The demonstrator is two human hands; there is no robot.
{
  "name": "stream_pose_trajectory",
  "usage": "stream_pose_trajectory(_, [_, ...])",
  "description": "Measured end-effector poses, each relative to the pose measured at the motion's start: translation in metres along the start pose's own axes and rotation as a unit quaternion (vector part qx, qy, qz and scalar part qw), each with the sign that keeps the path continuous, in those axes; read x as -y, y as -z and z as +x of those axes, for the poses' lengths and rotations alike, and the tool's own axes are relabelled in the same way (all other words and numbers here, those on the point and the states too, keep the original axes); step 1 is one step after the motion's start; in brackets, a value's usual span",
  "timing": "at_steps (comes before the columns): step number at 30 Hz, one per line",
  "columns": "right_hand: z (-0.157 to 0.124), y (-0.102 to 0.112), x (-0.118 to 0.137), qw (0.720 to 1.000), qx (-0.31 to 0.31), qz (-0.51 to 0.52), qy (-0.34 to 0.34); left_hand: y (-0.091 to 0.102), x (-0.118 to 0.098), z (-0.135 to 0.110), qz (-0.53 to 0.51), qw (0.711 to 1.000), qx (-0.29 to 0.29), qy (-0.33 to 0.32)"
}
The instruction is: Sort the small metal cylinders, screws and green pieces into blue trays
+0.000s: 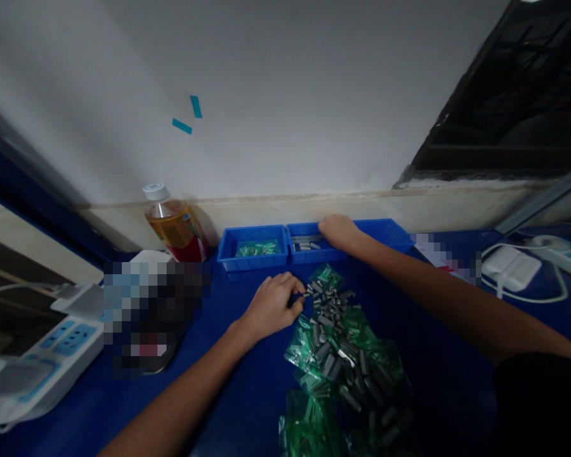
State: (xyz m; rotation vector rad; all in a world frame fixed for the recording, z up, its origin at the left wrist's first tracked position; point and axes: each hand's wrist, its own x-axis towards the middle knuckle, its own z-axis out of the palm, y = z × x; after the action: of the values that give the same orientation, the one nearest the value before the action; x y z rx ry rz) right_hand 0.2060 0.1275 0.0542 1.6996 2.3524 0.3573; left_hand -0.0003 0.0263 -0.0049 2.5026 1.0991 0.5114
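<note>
My left hand (275,304) rests at the left edge of a loose heap of small dark grey and silvery metal pieces (330,308). Its fingers are curled and its thumb and fingertips come together by the pieces; what they pinch is too small to name. Over the blue divided tray (314,255) at the back, my right hand (340,231) reaches in with its fingers bent down and hidden. Silvery bar-like pieces (305,243) lie in the tray just left of it. Green clear plastic bags (309,419) lie under and around the heap.
Left of the tray stands another blue tray (253,259) with small greenish packets. A drink bottle (176,222) leans near the wall. A power strip (61,355) and a blurred-out dark object (159,324) lie at left. A white charger (512,266) with cable sits at right.
</note>
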Motion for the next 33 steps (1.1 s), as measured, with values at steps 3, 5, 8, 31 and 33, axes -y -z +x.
stream_pose_trajectory(3, [-0.007,0.006,-0.003,0.999,-0.025,0.017,-0.015,0.000,0.001,0.000,-0.007,1.000,-0.002,-0.004])
stream_pose_trajectory(5, [-0.019,0.012,-0.005,0.998,-0.048,0.027,-0.028,-0.001,0.002,0.000,-0.013,1.000,-0.007,-0.007])
stream_pose_trajectory(8, [-0.052,0.017,-0.001,0.984,-0.133,0.109,-0.049,-0.001,0.003,0.000,-0.036,0.999,-0.016,-0.014])
stream_pose_trajectory(31, [-0.145,-0.029,0.062,0.914,-0.286,0.272,0.094,-0.005,-0.013,0.000,-0.390,0.921,0.012,0.007])
stream_pose_trajectory(33, [-0.137,-0.022,0.041,0.921,-0.297,0.248,0.051,-0.002,-0.011,0.000,-0.275,0.961,-0.014,0.008])
